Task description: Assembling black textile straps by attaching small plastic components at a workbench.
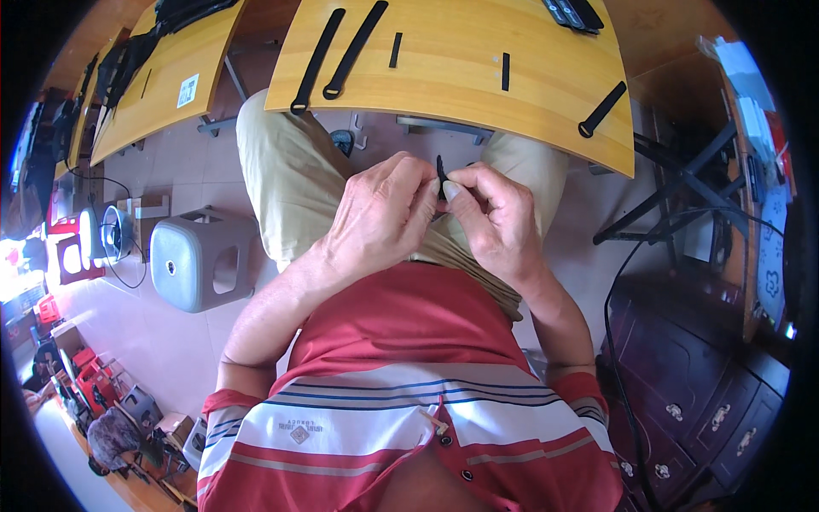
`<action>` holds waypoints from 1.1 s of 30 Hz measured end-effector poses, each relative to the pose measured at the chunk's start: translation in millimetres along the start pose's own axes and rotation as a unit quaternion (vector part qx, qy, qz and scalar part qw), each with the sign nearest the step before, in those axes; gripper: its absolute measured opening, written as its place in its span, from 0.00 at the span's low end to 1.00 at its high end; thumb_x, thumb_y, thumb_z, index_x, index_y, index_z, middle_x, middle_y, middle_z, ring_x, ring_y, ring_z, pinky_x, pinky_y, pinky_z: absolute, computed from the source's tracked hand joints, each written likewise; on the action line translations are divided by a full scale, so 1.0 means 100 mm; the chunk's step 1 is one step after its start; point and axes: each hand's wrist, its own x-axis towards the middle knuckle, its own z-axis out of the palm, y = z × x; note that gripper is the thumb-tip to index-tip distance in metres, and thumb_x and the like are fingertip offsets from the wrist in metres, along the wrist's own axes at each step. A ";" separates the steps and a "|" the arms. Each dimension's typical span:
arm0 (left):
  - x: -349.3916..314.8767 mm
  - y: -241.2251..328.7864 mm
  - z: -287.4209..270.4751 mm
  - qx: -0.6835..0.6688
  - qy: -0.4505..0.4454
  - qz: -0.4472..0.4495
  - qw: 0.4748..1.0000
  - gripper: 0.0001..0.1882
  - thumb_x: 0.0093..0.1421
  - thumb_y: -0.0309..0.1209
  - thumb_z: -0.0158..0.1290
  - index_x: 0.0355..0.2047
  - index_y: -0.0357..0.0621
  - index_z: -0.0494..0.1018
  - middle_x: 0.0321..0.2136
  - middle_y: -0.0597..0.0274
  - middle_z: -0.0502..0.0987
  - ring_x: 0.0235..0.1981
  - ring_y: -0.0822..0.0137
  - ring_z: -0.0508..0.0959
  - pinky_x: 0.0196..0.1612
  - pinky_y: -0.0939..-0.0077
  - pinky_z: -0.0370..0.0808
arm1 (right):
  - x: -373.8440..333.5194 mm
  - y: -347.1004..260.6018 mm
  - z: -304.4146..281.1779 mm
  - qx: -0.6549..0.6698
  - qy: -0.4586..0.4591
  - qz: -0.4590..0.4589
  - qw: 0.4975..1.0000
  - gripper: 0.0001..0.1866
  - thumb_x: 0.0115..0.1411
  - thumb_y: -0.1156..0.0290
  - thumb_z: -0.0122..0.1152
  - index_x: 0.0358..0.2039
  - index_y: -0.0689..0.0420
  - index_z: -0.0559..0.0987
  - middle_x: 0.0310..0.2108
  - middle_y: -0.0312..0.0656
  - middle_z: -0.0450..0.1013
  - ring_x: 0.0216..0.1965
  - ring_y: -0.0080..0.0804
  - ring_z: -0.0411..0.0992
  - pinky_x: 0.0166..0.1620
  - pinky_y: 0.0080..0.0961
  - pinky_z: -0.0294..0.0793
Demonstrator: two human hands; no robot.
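Between my fingertips, above my lap, is a small black strap (441, 167), seen nearly edge-on and mostly covered by the fingers. My left hand (386, 205) pinches it from the left side, and my right hand (495, 209) grips it between thumb and forefinger from the right. Beyond my hands, on the yellow wooden table (444, 81), lie two long black straps with looped ends, the left one (317, 61) and the right one (356, 49). Two short black strips, one (395, 49) and another (506, 72), lie farther right, and a looped strap (602, 109) rests near the right corner.
A dark device (573, 14) sits at the table's far right edge. To the left are a second yellow table (166, 94) and a grey plastic stool (192, 260). Dark drawers (674, 375) and a loose black cable (609, 341) are on my right.
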 end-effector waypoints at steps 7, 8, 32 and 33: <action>-0.04 0.01 0.00 -0.004 -0.013 -0.016 1.000 0.05 0.59 0.22 0.54 0.34 0.35 0.69 0.25 0.51 0.73 0.25 0.52 0.76 0.28 0.65 0.72 | -0.06 0.07 0.04 0.040 -0.006 0.034 0.999 0.03 0.62 0.79 0.57 0.34 0.65 0.77 0.23 0.39 0.73 0.26 0.20 0.73 0.29 0.20 0.70; -0.04 0.00 0.00 -0.005 -0.013 -0.016 1.000 0.05 0.59 0.22 0.54 0.34 0.35 0.69 0.25 0.51 0.73 0.25 0.52 0.76 0.28 0.65 0.72 | -0.08 0.08 0.06 0.099 0.002 0.043 0.994 0.04 0.64 0.78 0.56 0.35 0.65 0.77 0.24 0.37 0.74 0.27 0.18 0.73 0.30 0.18 0.71; -0.08 0.00 -0.06 -0.112 -0.056 -0.130 0.984 0.11 0.65 0.29 0.54 0.31 0.36 0.66 0.25 0.51 0.72 0.25 0.54 0.76 0.29 0.65 0.72 | -0.10 0.11 0.08 0.234 -0.054 0.081 0.967 0.08 0.69 0.71 0.54 0.38 0.64 0.75 0.32 0.35 0.73 0.33 0.18 0.72 0.39 0.18 0.74; -0.08 -0.01 -0.05 -0.120 -0.052 -0.124 0.984 0.09 0.65 0.28 0.53 0.31 0.36 0.66 0.26 0.51 0.72 0.25 0.53 0.75 0.30 0.65 0.72 | -0.10 0.11 0.08 0.230 -0.056 0.076 0.969 0.08 0.69 0.71 0.53 0.37 0.63 0.75 0.32 0.35 0.73 0.33 0.18 0.72 0.39 0.18 0.74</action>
